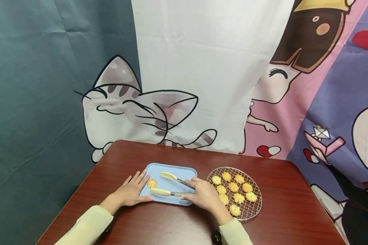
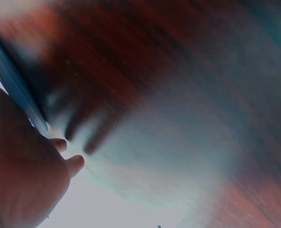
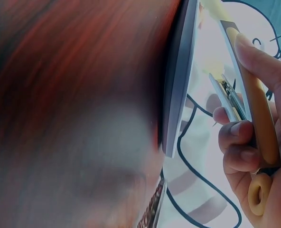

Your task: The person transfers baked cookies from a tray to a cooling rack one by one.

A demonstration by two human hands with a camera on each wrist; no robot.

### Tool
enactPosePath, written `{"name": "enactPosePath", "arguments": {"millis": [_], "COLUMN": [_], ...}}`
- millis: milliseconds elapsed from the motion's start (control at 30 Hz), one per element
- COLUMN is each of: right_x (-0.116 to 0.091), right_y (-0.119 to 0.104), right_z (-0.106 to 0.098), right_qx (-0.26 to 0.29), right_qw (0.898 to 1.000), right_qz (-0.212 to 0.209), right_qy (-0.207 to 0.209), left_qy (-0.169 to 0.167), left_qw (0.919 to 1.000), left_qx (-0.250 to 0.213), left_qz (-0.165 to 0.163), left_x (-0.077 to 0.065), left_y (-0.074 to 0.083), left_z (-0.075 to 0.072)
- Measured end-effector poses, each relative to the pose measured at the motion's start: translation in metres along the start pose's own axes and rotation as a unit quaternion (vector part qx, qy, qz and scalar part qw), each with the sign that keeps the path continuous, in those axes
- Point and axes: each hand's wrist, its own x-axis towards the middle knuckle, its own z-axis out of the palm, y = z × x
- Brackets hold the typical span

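In the head view a blue tray (image 1: 171, 169) lies on the table, with one golden swirled cookie (image 1: 152, 183) at its left end. My left hand (image 1: 130, 191) rests at the tray's left edge, fingers straight and spread. My right hand (image 1: 204, 194) grips a pair of tongs (image 1: 161, 192) above the tray. The tongs' pale yellow tips stand apart, pointing left, with nothing between them; the lower tip is close beside the cookie. In the right wrist view, the thumb and curled fingers hold the tongs' yellow handle (image 3: 257, 104), which ends in a ring.
Right of the tray, a round wire rack (image 1: 257, 208) carries several cookies (image 1: 233, 187), its near-left part behind my right hand. The brown wooden table (image 1: 282, 190) extends to both sides. A cloth backdrop with a cartoon cat (image 1: 125, 105) hangs behind the table's far edge.
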Motion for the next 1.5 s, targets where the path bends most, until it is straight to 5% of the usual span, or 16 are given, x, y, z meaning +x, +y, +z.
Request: {"name": "enactPosePath", "arguments": {"millis": [1500], "right_x": [0.017], "right_y": [-0.015], "right_z": [0.018], "right_qx": [-0.034], "right_qw": [0.999], "right_qz": [-0.007], "right_qy": [-0.015], "left_qy": [0.000], "left_qw": [1.0000], "left_qx": [-0.001], "left_qz": [0.009], "left_x": [-0.001], "left_y": [0.000], "left_z": [-0.001]}}
